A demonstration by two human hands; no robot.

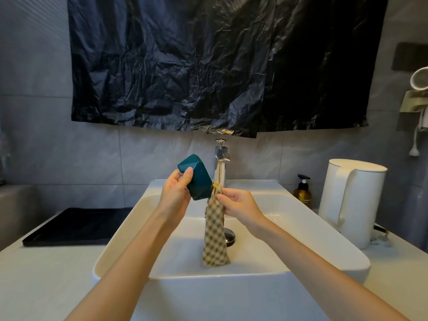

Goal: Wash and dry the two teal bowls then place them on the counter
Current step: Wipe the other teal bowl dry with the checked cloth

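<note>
Both forearms reach in from six o'clock over the white sink (120,239), and my left hand (174,195) holds one teal bowl (195,177) above the basin, tipped on its side with the faceted underside toward me. My thumb lies on the near wall; the fingers wrap round the far side, where I cannot see them. At four o'clock from the bowl, my right hand (240,206) pinches the checked cloth (215,232) near its top, which bunches against the bowl's lower edge while the rest hangs limp into the basin. I judge the bowl stiff and fairly light, since one hand carries it, but glossy and likely slick if wet. The angled facets give my thumb an edge to brace on, so rim and wall are the places to hold. Whether it is ceramic or plastic I cannot tell, so over this hard basin I would treat it as breakable. The cloth is soft and will fold wherever I push it. The bowl's mouth faces away, so its inside, and whether the cloth reaches in, is hidden. I see no stream from the faucet (221,163) at twelve o'clock. The second bowl is nowhere in view, neither on the black tray (76,225) at nine o'clock nor beside the white kettle (352,202) at three.
</note>
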